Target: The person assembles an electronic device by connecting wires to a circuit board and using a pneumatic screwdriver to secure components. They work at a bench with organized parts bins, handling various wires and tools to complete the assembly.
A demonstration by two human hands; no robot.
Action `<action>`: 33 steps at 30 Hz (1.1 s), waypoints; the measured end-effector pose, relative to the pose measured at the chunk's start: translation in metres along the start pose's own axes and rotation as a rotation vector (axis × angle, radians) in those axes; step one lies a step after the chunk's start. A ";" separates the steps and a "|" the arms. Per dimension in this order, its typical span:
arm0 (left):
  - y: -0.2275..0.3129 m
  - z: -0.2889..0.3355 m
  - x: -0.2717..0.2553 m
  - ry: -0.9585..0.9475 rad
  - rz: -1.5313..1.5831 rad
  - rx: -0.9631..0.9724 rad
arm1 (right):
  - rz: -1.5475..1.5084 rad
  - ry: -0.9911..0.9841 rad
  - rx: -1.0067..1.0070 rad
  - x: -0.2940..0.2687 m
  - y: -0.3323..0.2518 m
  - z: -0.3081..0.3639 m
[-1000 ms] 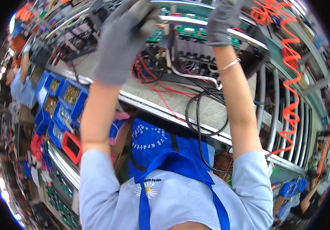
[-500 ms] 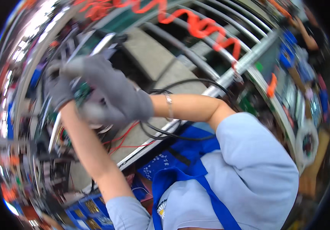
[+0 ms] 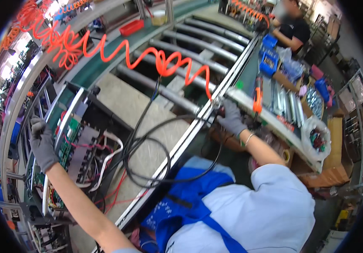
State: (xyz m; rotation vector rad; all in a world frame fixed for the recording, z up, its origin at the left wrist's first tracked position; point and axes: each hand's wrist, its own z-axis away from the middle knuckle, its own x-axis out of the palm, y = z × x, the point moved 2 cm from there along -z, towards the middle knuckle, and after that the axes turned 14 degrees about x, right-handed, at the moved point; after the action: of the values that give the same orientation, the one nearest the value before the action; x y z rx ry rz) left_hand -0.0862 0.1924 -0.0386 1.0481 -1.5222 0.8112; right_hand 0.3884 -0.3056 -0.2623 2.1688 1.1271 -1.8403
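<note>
My left hand (image 3: pixel 43 145), in a grey glove, is beside the outer edge of an open metal chassis (image 3: pixel 75 102). Its fingers are curled; what they hold, if anything, is hidden. Inside the chassis are green circuit boards (image 3: pixel 67 145), wires and a white cable loop (image 3: pixel 113 148). Far to the right, my gloved right hand (image 3: pixel 233 119) closes around something dark at the conveyor's side rail. An orange coiled air hose (image 3: pixel 163 63) runs down to a metal fitting next to those fingers. The held thing itself is mostly covered.
Black cable (image 3: pixel 126 157) loops over the grey plate beside the chassis. Metal rollers (image 3: pixel 198 52) lie beyond. On the right bench are an orange-handled tool (image 3: pixel 258 95), blue bins (image 3: pixel 268 61) and a plastic bag of small parts (image 3: pixel 317 137). Another person (image 3: pixel 293 29) works at the back right.
My right hand has left the chassis, where it was close to my left hand, and moved right to the hose end. My left hand stays near the chassis; the view has shifted.
</note>
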 end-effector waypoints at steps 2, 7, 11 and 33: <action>-0.016 0.004 0.006 0.050 0.091 0.009 | 0.015 -0.090 0.094 0.017 0.011 -0.023; -0.045 0.026 0.029 -0.005 -0.097 0.117 | -0.097 -0.123 0.006 0.003 0.001 -0.037; -0.060 0.041 0.040 -0.130 -0.109 -0.149 | -0.617 -0.404 0.178 -0.049 -0.049 -0.066; -0.091 0.049 0.053 -0.047 -0.225 0.020 | -2.012 -0.844 -1.154 -0.180 -0.507 -0.049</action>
State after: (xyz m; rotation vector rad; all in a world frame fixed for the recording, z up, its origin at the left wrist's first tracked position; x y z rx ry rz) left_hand -0.0233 0.1026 0.0000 1.2355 -1.4068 0.6495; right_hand 0.1388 0.0018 0.1048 -0.8295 2.9185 -0.9416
